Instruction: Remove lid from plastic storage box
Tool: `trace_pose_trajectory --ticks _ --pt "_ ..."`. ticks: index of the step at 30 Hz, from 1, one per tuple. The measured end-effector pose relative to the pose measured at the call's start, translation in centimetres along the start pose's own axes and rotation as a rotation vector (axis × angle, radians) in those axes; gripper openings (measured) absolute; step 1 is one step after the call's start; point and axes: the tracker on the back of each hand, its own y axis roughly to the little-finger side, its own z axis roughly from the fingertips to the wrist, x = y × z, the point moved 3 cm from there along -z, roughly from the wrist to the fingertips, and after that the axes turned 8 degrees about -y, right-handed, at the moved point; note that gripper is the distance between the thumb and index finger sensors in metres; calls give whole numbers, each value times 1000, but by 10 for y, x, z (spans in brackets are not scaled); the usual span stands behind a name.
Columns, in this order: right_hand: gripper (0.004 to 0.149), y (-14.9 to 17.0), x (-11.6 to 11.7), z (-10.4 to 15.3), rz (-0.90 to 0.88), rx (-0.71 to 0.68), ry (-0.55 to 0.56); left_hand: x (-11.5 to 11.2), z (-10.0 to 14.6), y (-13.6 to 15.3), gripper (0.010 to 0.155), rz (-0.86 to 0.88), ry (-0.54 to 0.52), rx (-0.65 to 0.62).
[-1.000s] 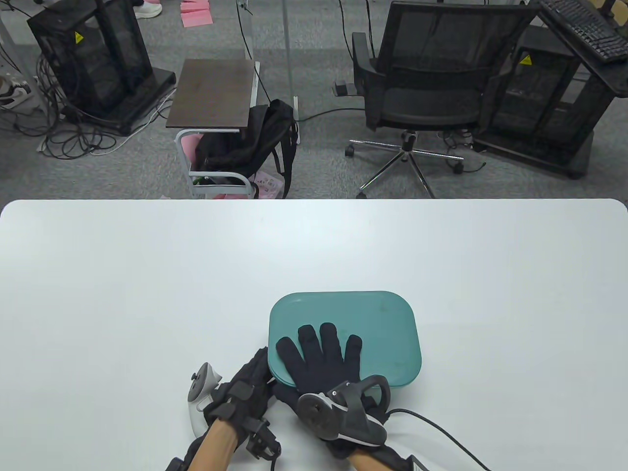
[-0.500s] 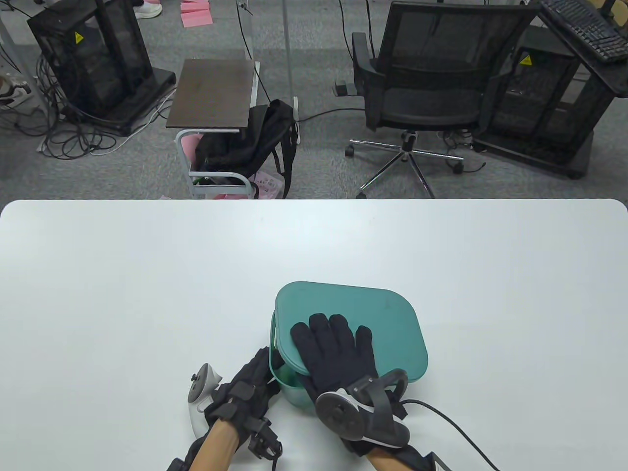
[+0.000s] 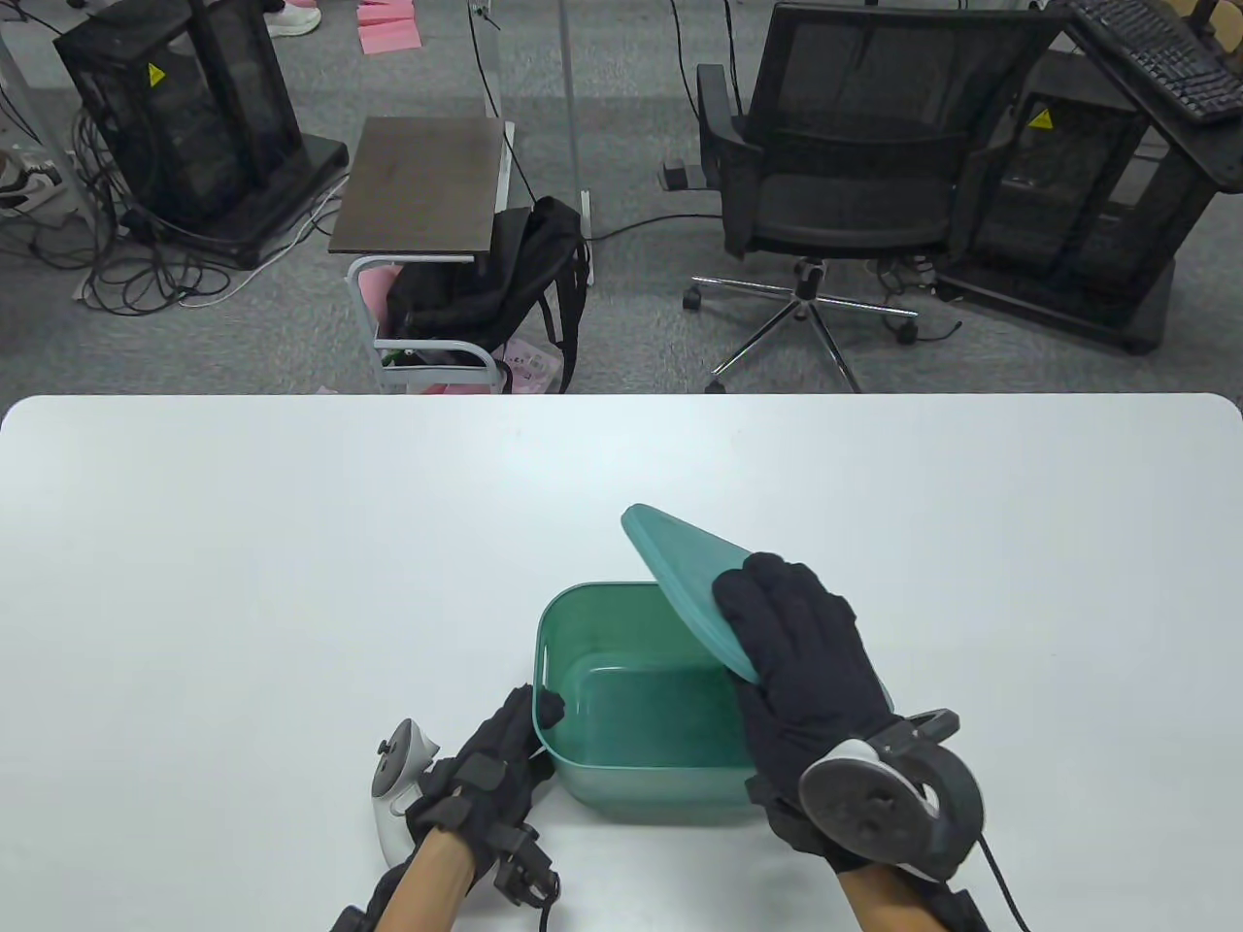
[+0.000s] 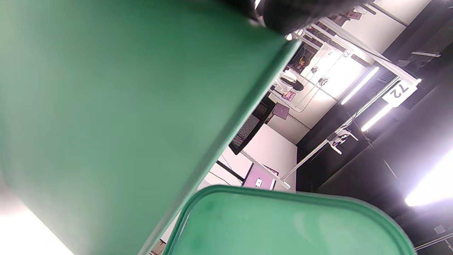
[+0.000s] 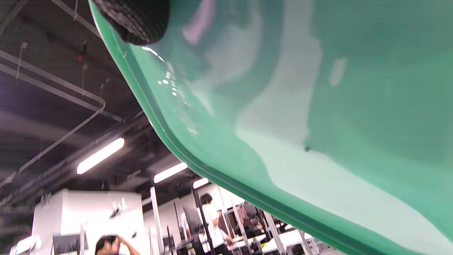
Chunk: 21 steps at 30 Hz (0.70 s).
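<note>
A green plastic storage box (image 3: 631, 767) stands open near the table's front edge; its inside looks empty. My right hand (image 3: 791, 660) grips the teal lid (image 3: 680, 573) and holds it tilted steeply above the box's right side. The lid's underside fills the right wrist view (image 5: 283, 106), with a fingertip (image 5: 138, 21) at its edge. My left hand (image 3: 505, 748) holds the box's front left corner, thumb over the rim. The left wrist view shows the box's wall (image 4: 106, 106) close up and the lid (image 4: 290, 226) beyond it.
The white table (image 3: 291, 534) stretches wide on all sides of the box. A cable (image 3: 1000, 893) trails from my right wrist. An office chair (image 3: 855, 194), a small side table (image 3: 427, 184) and equipment racks stand on the floor behind the table.
My right hand has lifted the lid off the box and swung it up to the right, tilting it steeply. The box's inside is now in view. My left hand stays at the corner.
</note>
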Motion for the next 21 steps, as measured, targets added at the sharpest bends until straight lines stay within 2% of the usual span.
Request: trace_pose_trajectory --ticks 4,9,13,17,21 --pt "46 23 -32 -2 -23 39 64 0 0 0 49 0 -3 0" --pt "46 62 -48 6 83 91 32 0 0 0 49 0 -5 0" --pt "45 107 -42 21 196 164 -45 0 0 0 49 1 -8 0" --pt "45 149 -23 42 303 225 -156 0 0 1 49 3 -8 0" --pt "44 183 -1 61 334 296 -253 0 0 1 49 3 -8 0"
